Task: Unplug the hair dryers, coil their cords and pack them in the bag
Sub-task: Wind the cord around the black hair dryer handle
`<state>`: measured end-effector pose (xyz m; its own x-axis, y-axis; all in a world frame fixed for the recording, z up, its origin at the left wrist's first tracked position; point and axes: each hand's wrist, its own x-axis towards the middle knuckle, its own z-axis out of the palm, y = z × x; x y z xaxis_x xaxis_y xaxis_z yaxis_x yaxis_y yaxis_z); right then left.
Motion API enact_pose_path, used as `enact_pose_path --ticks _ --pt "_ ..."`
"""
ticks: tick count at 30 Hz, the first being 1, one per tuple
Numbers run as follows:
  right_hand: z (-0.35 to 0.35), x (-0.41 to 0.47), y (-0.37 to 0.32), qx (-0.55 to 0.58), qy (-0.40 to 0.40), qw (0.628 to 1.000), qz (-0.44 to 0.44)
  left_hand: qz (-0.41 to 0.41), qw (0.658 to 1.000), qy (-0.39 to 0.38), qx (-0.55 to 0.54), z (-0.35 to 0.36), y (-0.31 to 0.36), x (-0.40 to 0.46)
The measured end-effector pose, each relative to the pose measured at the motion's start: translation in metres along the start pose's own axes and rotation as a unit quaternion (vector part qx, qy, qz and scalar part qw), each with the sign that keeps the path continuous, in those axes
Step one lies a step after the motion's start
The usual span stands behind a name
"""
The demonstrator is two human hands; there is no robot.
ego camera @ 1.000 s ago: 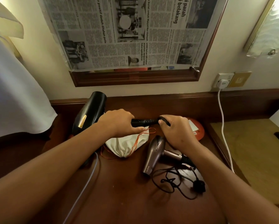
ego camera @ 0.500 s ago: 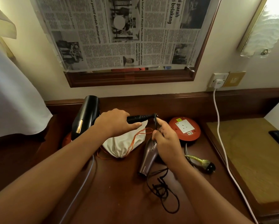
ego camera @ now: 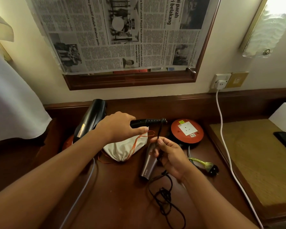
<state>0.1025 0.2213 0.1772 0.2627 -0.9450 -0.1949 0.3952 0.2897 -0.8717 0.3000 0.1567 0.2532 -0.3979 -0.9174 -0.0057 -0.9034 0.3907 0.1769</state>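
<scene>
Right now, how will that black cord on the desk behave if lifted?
Likely floppy: the black cord lies in loose, overlapping loops. It may snag where the loops cross. It looks thin, so probably light; the right hand pinches its upper run with fingertips alone.

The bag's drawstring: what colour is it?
Orange, against the white bag; the drawstring shows best in the head view, the only one.

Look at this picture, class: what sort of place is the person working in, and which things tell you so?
Probably a hotel room or bedroom dressing table: a dark wooden desk top set against the wall, a wood-framed mirror covered with newspaper above it, and a frosted glass wall lamp beside it.
</scene>
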Motion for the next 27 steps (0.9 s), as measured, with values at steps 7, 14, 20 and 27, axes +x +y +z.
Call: enact_pose_path --ticks 7,14,20,27 --pt "-0.027 0.019 0.002 -0.034 -0.020 0.999 0.031 0.028 1.000 -0.012 -0.006 -0.004 0.008 -0.005" --pt "-0.046 0.033 -0.026 -0.073 -0.061 0.989 0.110 0.049 0.998 -0.045 0.007 -0.002 0.002 -0.009" --pt "-0.041 0.041 -0.063 -0.195 -0.037 0.973 0.118 0.062 0.995 -0.065 0.043 -0.006 0.006 -0.010" --pt "-0.022 0.039 -0.095 -0.379 -0.005 0.925 0.035 0.062 0.992 -0.073 0.084 -0.009 0.009 -0.011"
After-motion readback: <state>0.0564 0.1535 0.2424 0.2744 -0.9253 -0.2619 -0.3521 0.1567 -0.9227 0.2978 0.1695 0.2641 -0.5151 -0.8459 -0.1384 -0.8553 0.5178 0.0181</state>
